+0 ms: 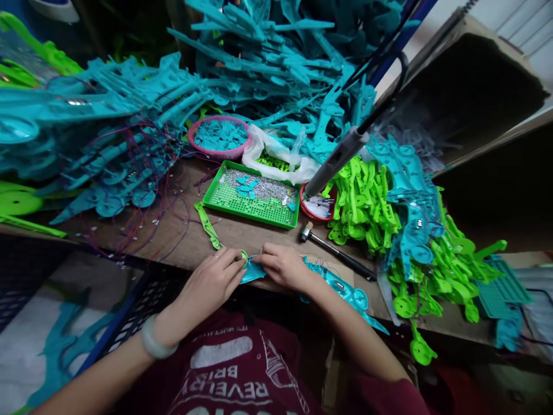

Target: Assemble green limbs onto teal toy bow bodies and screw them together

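At the front edge of the bench, my left hand (221, 271) is closed, its fingers pinched on a teal plastic part (254, 273). My right hand (283, 266) is closed on the same part from the other side, with fingertips close to the left ones. A bit of green plastic shows by the left fingertips, and a lime-green arm-like piece (208, 226) lies just beyond that hand. Under and beside my right forearm lies a longer teal plastic body (341, 283) with thin wires. Whatever small thing is between the fingertips is too small to make out.
A green tray (250, 217) of small metal pieces, a pink basket (218, 154) of teal bits, a white bag (276, 172) and a red basket (317, 217) stand behind. A hammer (339, 252) lies right, below a hanging grey tool (332, 163). Teal and green plastic piles surround them.
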A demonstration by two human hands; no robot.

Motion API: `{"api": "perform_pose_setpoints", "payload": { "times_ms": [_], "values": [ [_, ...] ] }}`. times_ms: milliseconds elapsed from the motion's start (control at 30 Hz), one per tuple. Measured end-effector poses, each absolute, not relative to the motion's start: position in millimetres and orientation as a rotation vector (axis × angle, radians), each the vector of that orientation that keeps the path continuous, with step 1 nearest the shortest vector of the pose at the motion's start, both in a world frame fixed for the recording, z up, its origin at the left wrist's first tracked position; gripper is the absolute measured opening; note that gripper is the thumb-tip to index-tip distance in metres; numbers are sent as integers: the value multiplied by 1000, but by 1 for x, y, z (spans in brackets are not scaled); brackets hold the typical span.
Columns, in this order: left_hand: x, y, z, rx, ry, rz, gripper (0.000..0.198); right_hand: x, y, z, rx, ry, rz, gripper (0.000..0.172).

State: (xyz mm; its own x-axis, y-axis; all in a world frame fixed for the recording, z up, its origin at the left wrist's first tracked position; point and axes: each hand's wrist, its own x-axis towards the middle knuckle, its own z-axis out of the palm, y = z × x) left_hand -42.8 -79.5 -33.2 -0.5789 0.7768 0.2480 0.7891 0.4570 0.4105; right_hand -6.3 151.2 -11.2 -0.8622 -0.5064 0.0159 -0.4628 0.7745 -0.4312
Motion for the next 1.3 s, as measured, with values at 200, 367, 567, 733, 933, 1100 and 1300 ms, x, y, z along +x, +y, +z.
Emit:
{"api": "perform_pose_setpoints", "payload": {
  "times_ms": [200,367,567,733,933,1100,1300],
  "values": [
    [-40,-71,-29,-1321,-2692,-700,21,-2,145,-2,-638,2831,-704,17],
    [-44,-66,-26,-1286,-2727,-680,18,0,156,2,-711,2747,-830,20],
    [-45,-64,-30,-1395,-2658,-813,16,-1,170,-1,-816,2769,-720,23],
    [-52,-64,-39,-1604,-2546,-973,23,-6,174,-2,-894,2783,-519,28],
    [-59,-69,-38,-1733,-2577,-1053,26,-6,168,-4,-941,2864,-177,23],
    [-51,-67,-28,-1689,-2553,-799,24,10,171,2,-973,2856,-91,28],
    [-45,-60,-24,-1628,-2499,-562,22,23,187,3,-757,2878,-427,26]
  ]
}}
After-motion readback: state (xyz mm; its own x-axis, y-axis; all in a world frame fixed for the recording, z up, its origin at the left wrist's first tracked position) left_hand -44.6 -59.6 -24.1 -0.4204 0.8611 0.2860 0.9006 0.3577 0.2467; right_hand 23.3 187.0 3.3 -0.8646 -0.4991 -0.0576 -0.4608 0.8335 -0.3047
